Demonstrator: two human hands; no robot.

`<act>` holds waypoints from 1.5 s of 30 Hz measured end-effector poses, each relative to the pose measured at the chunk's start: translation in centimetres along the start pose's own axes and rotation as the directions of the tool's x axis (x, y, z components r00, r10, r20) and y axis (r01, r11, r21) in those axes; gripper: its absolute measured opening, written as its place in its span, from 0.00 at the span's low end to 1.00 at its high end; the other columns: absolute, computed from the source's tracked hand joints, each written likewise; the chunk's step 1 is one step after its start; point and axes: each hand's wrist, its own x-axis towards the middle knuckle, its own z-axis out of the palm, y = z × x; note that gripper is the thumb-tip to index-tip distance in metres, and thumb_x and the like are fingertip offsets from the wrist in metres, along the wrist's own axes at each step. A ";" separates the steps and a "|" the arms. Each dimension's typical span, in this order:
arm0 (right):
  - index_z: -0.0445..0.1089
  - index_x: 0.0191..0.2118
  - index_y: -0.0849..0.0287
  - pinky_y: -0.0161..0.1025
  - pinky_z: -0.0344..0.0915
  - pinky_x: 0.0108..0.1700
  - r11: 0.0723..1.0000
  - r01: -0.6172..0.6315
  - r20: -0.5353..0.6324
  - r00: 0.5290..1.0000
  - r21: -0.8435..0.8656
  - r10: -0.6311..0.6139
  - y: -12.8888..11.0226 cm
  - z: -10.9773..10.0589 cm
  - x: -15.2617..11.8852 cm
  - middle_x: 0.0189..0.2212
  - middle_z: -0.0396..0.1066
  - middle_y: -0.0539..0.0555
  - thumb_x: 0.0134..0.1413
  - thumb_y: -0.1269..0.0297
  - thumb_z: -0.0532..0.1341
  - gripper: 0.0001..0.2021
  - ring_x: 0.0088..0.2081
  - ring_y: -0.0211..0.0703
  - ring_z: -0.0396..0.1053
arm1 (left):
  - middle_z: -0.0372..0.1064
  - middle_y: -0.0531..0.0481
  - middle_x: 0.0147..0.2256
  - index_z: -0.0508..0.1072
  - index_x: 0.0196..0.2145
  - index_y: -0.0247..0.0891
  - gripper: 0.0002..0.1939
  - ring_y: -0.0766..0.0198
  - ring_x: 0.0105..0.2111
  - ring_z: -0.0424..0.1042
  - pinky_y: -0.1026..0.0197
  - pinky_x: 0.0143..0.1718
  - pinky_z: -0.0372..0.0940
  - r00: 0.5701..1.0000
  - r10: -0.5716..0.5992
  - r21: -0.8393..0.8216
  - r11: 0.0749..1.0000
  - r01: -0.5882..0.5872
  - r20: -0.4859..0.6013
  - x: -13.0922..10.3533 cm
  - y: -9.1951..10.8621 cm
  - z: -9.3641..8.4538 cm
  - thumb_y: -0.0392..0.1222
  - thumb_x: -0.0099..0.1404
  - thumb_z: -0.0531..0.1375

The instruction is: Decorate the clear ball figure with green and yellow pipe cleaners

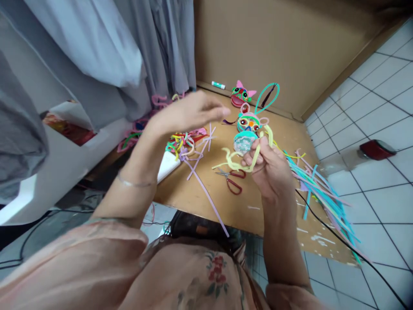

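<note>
My right hand (269,165) is closed around a pale yellow pipe cleaner (238,167), which is bent into loops and curls. Raised over the left part of the table, my left hand (200,110) has its fingers stretched out and holds nothing that I can see. Just beyond the right hand stands a pipe-cleaner animal figure (249,123) with round eyes and pink looped ears. Below its face is a turquoise-rimmed round piece (243,142), partly hidden by my right hand. Red-handled scissors (232,181) lie on the table beneath the yellow pipe cleaner.
A second animal head (240,95) with pink ears sits at the back, near a glue stick (218,85). Colourful pipe-cleaner scraps (183,144) lie at left. Long blue and pink pipe cleaners (322,193) spread along the right edge, beside a black cable (335,232). Grey curtains (167,47) hang left.
</note>
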 end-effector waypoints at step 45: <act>0.73 0.35 0.58 0.40 0.61 0.44 0.318 0.029 0.053 0.996 -0.948 0.067 6.0 -7.0 -0.6 0.36 0.75 0.55 0.56 0.70 0.50 0.13 0.39 0.45 0.69 | 0.71 0.46 0.50 0.73 0.51 0.44 0.20 0.56 0.52 0.69 0.50 0.56 0.64 0.984 0.171 -0.086 0.981 -0.174 -0.047 -5.7 2.2 7.6 0.35 0.66 0.49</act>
